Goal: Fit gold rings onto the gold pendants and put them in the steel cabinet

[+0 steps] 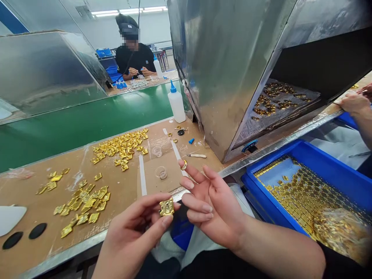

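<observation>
"What's in the left hand point(138, 226)?"
"A small gold piece point(166, 208), pinched between thumb and fingers, near the edge of the bench point(123, 188)."
"And the right hand point(213, 203)?"
"Palm up, fingers loosely apart, with a gold ring point(184, 165) at one fingertip."
"Anything else?"
"More gold pieces point(93, 217), in loose heaps on the bench, beyond and leftward."

a white plastic bottle with a blue nozzle point(177, 106) stands upper centre; 2 flat black ovals point(37, 231) lie lower left.
</observation>
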A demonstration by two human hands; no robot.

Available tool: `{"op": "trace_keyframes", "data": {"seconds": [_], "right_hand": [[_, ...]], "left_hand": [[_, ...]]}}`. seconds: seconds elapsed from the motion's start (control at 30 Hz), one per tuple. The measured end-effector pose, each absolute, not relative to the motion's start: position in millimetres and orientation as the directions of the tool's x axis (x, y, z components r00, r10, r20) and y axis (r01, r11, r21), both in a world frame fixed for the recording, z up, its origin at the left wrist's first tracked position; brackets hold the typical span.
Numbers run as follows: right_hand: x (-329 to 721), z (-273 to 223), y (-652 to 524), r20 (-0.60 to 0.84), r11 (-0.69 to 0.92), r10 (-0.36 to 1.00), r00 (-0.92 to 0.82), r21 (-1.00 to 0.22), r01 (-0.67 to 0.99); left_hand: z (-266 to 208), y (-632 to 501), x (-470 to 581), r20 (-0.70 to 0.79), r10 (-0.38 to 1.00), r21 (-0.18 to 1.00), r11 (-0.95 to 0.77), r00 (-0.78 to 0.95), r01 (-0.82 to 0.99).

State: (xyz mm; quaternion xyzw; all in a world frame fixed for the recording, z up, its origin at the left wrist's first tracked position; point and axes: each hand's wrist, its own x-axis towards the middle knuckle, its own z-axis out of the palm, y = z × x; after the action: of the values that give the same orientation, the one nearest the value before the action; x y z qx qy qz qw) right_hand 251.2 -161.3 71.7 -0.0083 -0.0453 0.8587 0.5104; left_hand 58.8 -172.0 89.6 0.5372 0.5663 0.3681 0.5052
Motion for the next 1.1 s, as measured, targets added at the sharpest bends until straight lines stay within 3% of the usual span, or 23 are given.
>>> {"op": "trace_keyframes", "data": {"seconds": [0.23,0.57,1.1], "right_hand": [[251.5,69.0,-162.0,0.073,-0.472,0.876,-0.478,-0.082,-0.878],[253.2,70.2,-163.2,0.058,-0.48,0.873,-0.484,-0.077,-0.874],[255.2,69.9,-167.3,0.015,-0.468,0.881,-0.472,-0.111,-0.877]], "left_hand": [[87.1,-167.1,61.3,-0.195,0.972,0.966,0.165,0.135,0.201],[93.0,-166.6,66.5,-0.246,0.966,0.957,0.23,0.075,0.177],[93.2,-165.0,66.7,-0.185,0.981,0.968,0.17,0.064,0.183]]}}
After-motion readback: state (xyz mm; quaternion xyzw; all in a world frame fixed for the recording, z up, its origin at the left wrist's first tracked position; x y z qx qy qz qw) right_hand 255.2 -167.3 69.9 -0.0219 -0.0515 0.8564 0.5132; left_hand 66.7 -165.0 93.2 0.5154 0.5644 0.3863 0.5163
